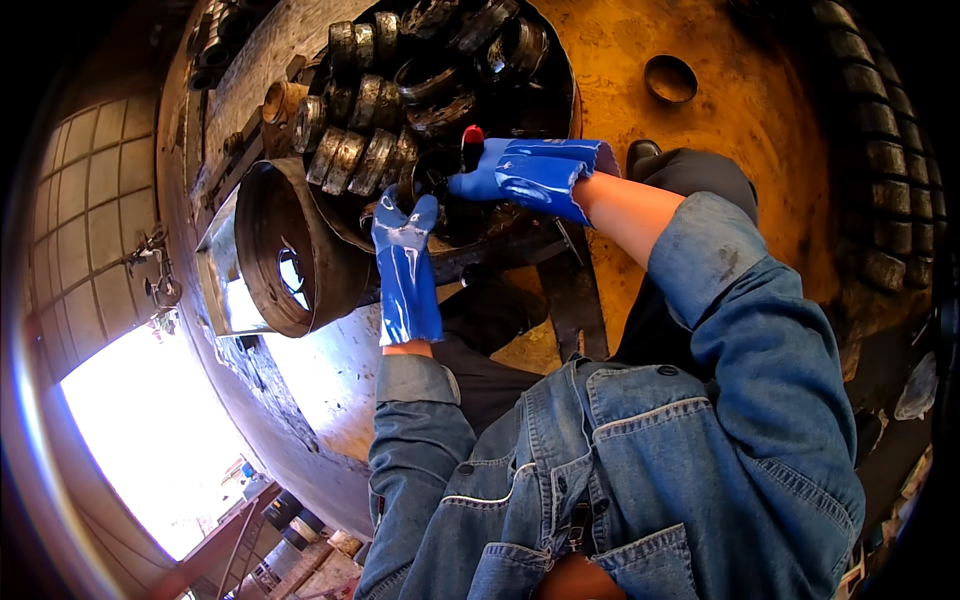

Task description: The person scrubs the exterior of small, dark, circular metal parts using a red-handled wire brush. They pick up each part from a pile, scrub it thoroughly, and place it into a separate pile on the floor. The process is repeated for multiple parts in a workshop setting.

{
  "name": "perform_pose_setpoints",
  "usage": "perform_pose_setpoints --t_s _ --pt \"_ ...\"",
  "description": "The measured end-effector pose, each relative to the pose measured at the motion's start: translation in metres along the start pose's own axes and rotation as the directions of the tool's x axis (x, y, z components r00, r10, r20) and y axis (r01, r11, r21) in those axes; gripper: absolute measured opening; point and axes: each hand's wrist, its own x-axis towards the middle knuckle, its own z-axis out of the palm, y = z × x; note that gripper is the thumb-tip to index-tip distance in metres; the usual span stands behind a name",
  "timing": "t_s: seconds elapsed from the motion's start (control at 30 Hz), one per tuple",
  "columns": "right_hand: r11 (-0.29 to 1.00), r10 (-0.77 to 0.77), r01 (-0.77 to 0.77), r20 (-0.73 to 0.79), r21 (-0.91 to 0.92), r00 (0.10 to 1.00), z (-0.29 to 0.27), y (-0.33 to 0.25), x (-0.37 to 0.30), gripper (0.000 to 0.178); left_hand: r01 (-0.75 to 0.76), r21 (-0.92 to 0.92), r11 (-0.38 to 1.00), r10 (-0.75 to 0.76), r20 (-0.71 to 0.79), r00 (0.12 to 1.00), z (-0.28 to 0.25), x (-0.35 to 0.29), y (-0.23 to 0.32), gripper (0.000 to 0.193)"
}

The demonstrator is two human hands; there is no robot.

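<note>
My left hand [406,240], in a blue rubber glove, is closed with its fingertips at the rim of a dark, greasy metal ring [432,168]. On the other side of that ring is my right hand [500,172], gloved alike. It is wrapped round a black handle with a red end [473,134]; the far part of this tool is hidden. Both hands are over the near side of a round black tub [574,90]. Inside it, several oily metal rings [375,100] stand in rows or lie loose.
Left of the tub lies a big open metal cylinder [262,245] on its side. A single ring [670,79] lies on the stained yellow-brown floor [625,40]. Rows of dark rings [888,160] line the far right. A bright doorway [150,440] is at lower left.
</note>
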Motion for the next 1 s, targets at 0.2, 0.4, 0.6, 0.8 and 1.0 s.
perform_pose_setpoints --t_s 0.2,0.4,0.6,0.8,1.0 --pt "0.969 0.136 -0.15 -0.084 -0.195 0.987 -0.017 -0.004 -0.002 0.042 0.089 -0.112 0.99 -0.083 0.055 0.995 -0.008 -0.004 0.011 0.051" --pt "0.961 -0.009 -0.049 -0.207 -0.272 0.978 -0.038 0.0 -0.02 0.057 0.211 0.208 0.955 -0.237 0.107 0.966 -0.034 -0.004 0.06 0.057" --pt "0.994 -0.088 0.08 -0.124 -0.075 0.988 -0.041 -0.005 -0.013 0.058 0.39 -0.791 0.472 -0.194 0.338 0.921 -0.066 -0.002 0.009 0.052" --pt "0.954 -0.29 0.292 -0.041 0.065 0.956 -0.022 -0.018 -0.017 0.09 0.447 -0.888 0.106 -0.027 0.447 0.894 -0.057 -0.012 0.029 0.022" --pt "0.712 -0.561 0.622 -0.269 0.326 0.783 0.024 -0.009 0.042 0.064 0.4 -0.908 0.124 -0.176 0.377 0.909 -0.045 -0.006 0.044 0.019"
